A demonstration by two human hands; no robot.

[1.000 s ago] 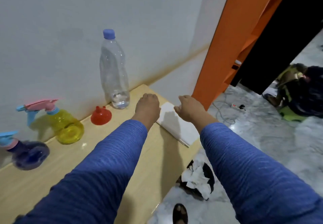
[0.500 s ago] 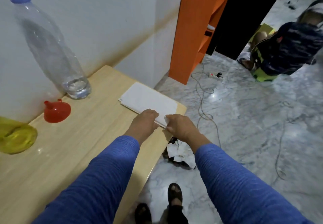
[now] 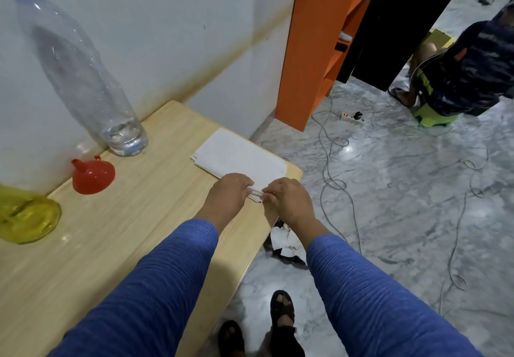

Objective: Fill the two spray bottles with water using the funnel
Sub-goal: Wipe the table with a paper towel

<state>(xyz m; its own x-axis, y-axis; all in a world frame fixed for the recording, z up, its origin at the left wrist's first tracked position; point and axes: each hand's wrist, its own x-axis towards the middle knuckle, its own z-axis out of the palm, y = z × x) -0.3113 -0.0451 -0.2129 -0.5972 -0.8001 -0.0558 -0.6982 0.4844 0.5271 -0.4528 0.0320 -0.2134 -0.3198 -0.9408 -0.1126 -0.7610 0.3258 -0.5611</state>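
While funnel (image 3: 93, 176) sits untouched, left hand (image 3: 228, 193), right hand (image 3: 289, 200) seemingly pinching paper stack (image 3: 241, 159)

Both hands, left hand (image 3: 228, 193) and right hand (image 3: 288, 200), pinch near corner of paper stack (image 3: 239, 156) on table (image 3: 116, 234); funnel (image 3: 93, 175) beside water bottle (image 3: 83, 78).

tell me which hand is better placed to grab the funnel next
Left, probably. The left hand lies nearer the red funnel; the right hand would have to cross over it. Both now pinch the white paper stack.
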